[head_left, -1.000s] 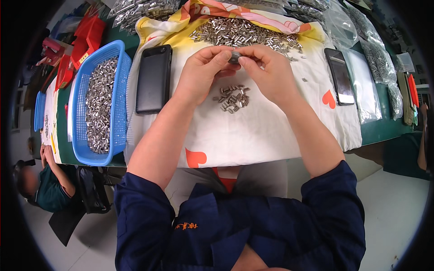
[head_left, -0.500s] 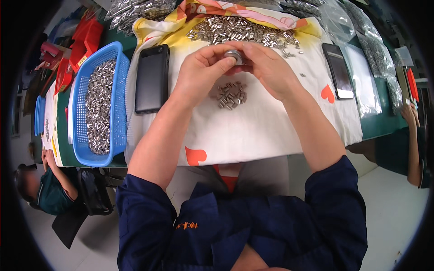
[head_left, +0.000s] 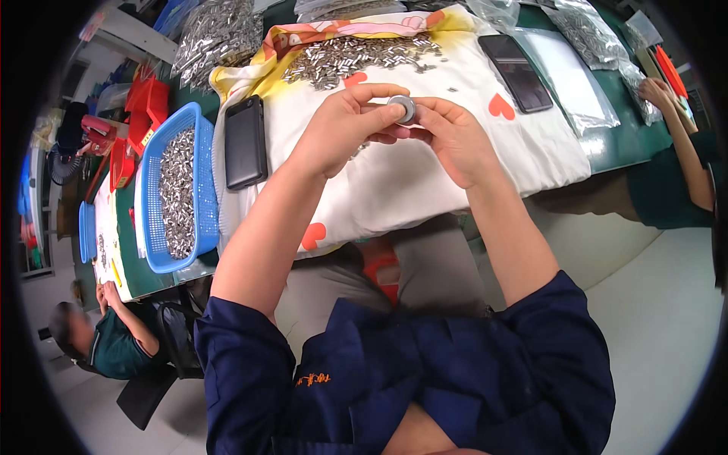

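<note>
Above the white cloth point(head_left: 425, 182) on the counter point(head_left: 607, 148), both hands were raised, meeting at a small round grey metal disc point(head_left: 403, 108). Left hand point(head_left: 345, 125): grip closed on the disc, thumb and forefinger pinching its rim. Right hand point(head_left: 455, 140): fingertips touching the disc's right edge, grip narrow, sharing the hold. Change from a second before: hands lifted off the cloth, and the small cluster of metal pins that lay under them was hidden behind the left hand or gone; cannot tell which. Disc now faced the camera, not edge-on. My read: the work moved from picking up at the cloth to turning or checking the disc in hand. Heap of metal pins point(head_left: 356, 54) lay beyond the hands, untouched. Black phone point(head_left: 244, 142) just left of the left forearm, blue basket point(head_left: 152, 189) of pins further left.
</note>
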